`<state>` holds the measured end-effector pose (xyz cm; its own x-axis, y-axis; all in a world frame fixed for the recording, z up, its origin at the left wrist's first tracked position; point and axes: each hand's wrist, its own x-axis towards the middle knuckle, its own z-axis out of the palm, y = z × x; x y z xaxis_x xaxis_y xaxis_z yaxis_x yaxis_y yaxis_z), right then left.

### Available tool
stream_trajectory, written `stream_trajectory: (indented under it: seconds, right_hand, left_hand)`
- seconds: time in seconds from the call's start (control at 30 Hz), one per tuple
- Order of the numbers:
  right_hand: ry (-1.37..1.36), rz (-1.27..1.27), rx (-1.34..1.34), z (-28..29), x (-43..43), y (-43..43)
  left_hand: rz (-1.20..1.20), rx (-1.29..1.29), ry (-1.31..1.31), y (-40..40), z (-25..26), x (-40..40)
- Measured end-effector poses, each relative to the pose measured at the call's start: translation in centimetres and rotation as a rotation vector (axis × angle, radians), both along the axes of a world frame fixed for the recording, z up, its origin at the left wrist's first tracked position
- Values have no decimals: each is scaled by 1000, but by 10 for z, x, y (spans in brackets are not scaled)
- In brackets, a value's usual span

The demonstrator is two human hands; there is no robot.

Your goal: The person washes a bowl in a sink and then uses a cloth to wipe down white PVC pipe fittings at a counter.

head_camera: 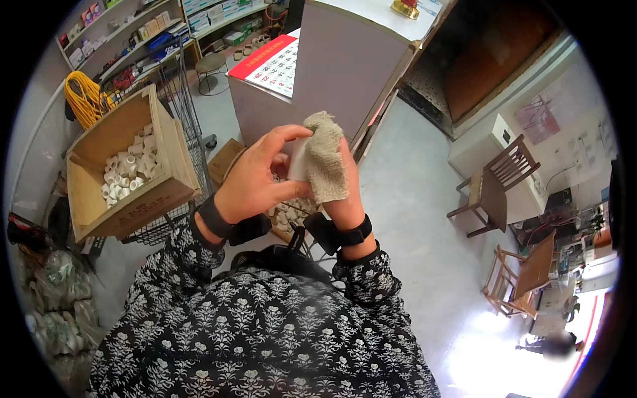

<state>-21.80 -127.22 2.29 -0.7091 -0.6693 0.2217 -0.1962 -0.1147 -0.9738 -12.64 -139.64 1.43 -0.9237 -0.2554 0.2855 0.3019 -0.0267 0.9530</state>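
My left hand (259, 174) grips a white plastic pipe fitting (298, 161) by its left side, thumb below and fingers above. A rough beige cloth (326, 159) drapes over the fitting's right side. Behind that cloth, my right hand (348, 184) holds it against the fitting; most of its fingers are hidden. Below my hands, more white fittings (286, 216) lie in a container partly covered by my wrists. On the left, a wooden box (132, 214) holds several white pipe fittings (130, 164).
The wooden box rests on a wire shopping cart (191, 124). Ahead stands a grey counter (343, 69) with a calendar (278, 64). A cardboard box (226, 159) sits near its base. Wooden chairs (490, 191) stand right, stuffed plastic bags (62, 298) left.
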Motion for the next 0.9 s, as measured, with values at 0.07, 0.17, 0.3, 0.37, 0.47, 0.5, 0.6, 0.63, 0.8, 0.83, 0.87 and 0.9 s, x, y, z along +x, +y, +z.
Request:
stream_trajectory:
  seconds: [0.07,0.17,0.3,0.37,0.47,0.5,0.6,0.63,0.8,0.83,0.87,0.9]
  right_hand:
    - [-149,-13,-66,-8,29,60]
    - [-227,-11,-137,-43,58,138]
    - [-366,133,-168,-57,85,201]
    - [-278,147,-77,-54,103,216]
    - [-28,221,-47,-56,116,210]
    - [-293,276,-106,-56,118,204]
    - [-393,208,-158,-40,136,195]
    - [-357,194,-180,-46,136,193]
    - [-260,106,-153,-58,136,189]
    - [-224,92,-119,-59,134,190]
    - [-376,136,-161,-59,132,189]
    - [-528,178,-204,-58,130,188]
  left_hand:
    - [-45,82,-30,67,-5,31]
    - [-62,119,-52,147,-20,72]
    - [-110,46,-86,202,-32,114]
    - [-14,-52,-80,219,-30,131]
    - [107,-229,-60,210,-33,135]
    - [108,-194,-104,209,-29,138]
    - [129,-151,-164,208,-18,143]
    - [126,-148,-149,206,-20,144]
    - [122,-117,-129,196,-22,152]
    - [149,-99,-89,195,-21,153]
    - [176,-80,-49,196,-21,154]
    - [201,-62,-9,196,-20,155]
